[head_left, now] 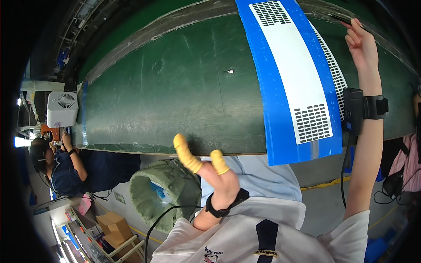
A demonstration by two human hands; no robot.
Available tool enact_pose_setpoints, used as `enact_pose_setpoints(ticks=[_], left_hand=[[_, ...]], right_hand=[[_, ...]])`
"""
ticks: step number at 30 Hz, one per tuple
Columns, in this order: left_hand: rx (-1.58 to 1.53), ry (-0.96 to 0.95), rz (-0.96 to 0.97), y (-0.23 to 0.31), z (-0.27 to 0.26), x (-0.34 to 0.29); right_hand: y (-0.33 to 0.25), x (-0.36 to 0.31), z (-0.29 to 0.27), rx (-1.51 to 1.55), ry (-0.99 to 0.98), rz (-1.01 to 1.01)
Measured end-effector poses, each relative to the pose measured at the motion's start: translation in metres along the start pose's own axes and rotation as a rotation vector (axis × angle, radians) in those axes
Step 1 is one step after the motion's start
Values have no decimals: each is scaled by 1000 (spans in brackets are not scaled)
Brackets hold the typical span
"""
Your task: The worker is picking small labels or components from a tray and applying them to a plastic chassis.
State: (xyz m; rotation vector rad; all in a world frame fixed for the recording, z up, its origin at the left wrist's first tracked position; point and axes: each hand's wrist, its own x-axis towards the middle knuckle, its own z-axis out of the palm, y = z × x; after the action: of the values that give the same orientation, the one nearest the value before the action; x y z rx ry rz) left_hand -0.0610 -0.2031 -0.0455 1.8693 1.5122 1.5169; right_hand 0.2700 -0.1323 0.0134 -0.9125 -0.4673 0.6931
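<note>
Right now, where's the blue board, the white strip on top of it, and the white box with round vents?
Blue board [272, 90], head view: bare part by its left edge.
White strip [294, 70], head view: its plain middle.
White box [62, 111], head view: middle of its front.

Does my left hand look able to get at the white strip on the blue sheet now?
Probably yes: the left hand is at the near edge of the green table, and the white strip lies uncovered on the blue sheet to its right; nothing visible blocks the way.
</note>
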Motion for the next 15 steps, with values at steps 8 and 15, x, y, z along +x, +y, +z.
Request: enact_pose_setpoints(ticks=[8, 15], left_hand=[[-59, -53, 212, -7, -45, -1], [187, -447, 292, -9, -44, -9]], right_hand=[[0, 5, -6, 39, -40, -18], [1, 3, -3, 4, 10, -33]])
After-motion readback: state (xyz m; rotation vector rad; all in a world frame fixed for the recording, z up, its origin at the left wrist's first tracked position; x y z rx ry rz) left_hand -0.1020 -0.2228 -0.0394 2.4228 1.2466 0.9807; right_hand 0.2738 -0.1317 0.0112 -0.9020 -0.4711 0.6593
